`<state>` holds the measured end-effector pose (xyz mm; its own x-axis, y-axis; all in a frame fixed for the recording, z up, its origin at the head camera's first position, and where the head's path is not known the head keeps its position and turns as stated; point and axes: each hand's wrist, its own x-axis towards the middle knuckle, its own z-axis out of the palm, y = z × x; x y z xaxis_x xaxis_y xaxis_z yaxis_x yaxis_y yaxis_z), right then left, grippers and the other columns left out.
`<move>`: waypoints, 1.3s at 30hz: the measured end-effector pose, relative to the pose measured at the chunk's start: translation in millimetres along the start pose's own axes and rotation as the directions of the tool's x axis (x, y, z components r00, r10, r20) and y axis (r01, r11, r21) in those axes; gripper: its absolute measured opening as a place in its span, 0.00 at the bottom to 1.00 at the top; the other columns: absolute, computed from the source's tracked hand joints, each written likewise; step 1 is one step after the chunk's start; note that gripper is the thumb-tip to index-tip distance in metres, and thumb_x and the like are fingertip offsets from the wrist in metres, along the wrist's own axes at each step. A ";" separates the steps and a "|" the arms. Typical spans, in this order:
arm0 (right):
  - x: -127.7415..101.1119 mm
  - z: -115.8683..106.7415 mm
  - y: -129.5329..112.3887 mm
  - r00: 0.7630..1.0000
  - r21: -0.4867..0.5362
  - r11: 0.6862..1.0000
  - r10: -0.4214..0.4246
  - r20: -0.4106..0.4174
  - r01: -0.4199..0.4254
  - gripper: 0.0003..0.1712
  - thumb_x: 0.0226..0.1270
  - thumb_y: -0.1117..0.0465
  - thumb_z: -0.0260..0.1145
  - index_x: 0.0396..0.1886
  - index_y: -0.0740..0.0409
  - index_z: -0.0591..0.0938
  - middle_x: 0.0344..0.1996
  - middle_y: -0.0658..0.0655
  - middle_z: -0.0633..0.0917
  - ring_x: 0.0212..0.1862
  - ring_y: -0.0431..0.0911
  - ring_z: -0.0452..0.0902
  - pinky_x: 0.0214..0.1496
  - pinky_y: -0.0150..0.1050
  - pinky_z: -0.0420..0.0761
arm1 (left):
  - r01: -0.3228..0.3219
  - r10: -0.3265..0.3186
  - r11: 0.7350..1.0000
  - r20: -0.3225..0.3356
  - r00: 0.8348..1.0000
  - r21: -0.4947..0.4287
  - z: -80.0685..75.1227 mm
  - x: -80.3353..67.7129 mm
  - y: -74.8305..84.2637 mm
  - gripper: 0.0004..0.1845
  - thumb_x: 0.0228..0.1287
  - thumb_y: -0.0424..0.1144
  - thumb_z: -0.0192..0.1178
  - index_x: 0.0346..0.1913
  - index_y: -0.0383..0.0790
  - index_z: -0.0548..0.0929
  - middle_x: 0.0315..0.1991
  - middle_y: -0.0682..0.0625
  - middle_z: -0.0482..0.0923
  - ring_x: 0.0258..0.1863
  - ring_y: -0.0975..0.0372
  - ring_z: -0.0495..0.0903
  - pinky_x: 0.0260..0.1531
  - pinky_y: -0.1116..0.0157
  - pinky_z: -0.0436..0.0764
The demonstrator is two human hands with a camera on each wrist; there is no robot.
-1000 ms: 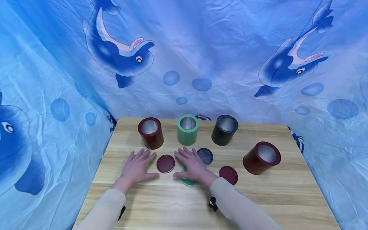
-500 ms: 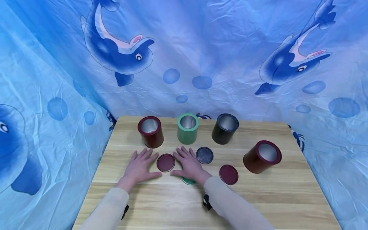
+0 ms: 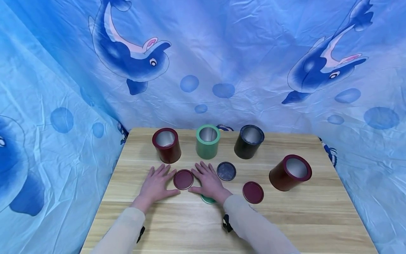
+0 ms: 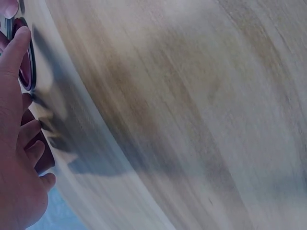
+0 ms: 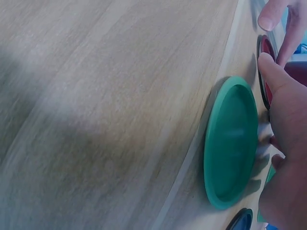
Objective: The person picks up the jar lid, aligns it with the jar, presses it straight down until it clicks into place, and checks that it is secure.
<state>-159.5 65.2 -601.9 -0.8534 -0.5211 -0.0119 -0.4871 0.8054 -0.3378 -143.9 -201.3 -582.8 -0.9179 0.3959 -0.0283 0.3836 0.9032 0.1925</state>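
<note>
Wooden table (image 3: 285, 218) set against a blue dolphin-print cloth (image 3: 222, 53); right hand (image 3: 210, 182) lies flat, fingers straight and spread, palm over the green lid (image 3: 207, 200), grasping nothing; left hand (image 3: 156, 185) likewise flat on the wood, released, thumb just beside a dark red lid (image 3: 183, 179); wrist view shows the green lid (image 5: 230, 148) lying flat under the palm; beyond the fingers stand a red tin (image 3: 166, 145), green tin (image 3: 207, 142) and black tin (image 3: 248, 141). Risk, judged: a flat palm could slide the green lid rather than lift it; nearby lids might be nudged.
</note>
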 end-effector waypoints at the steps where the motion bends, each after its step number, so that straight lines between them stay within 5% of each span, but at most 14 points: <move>1: 0.3 0.3 0.0 1.000 0.004 1.000 -0.001 -0.004 0.002 0.49 0.67 0.29 0.70 0.80 0.50 0.74 0.82 0.57 0.67 0.86 0.55 0.51 0.86 0.59 0.50 | 0.002 -0.002 1.000 0.001 1.000 -0.003 0.9 0.2 -0.4 0.49 0.58 0.72 0.71 0.76 0.47 0.78 0.79 0.39 0.68 0.81 0.41 0.61 0.78 0.32 0.54; 39: 7.2 4.0 -4.7 0.993 0.133 0.987 -0.074 -0.087 0.085 0.43 0.59 0.39 0.83 0.70 0.53 0.84 0.82 0.60 0.67 0.85 0.59 0.53 0.84 0.66 0.51 | -0.122 0.128 0.991 -0.136 0.982 0.047 15.5 -0.9 -8.6 0.45 0.56 0.71 0.73 0.67 0.41 0.86 0.73 0.41 0.77 0.79 0.43 0.67 0.79 0.38 0.60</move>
<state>-162.7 56.5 -604.1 -0.8281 -0.5524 0.0952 -0.5287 0.7133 -0.4601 -144.8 -206.8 -599.6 -0.8667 0.4816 0.1299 0.4973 0.8548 0.1484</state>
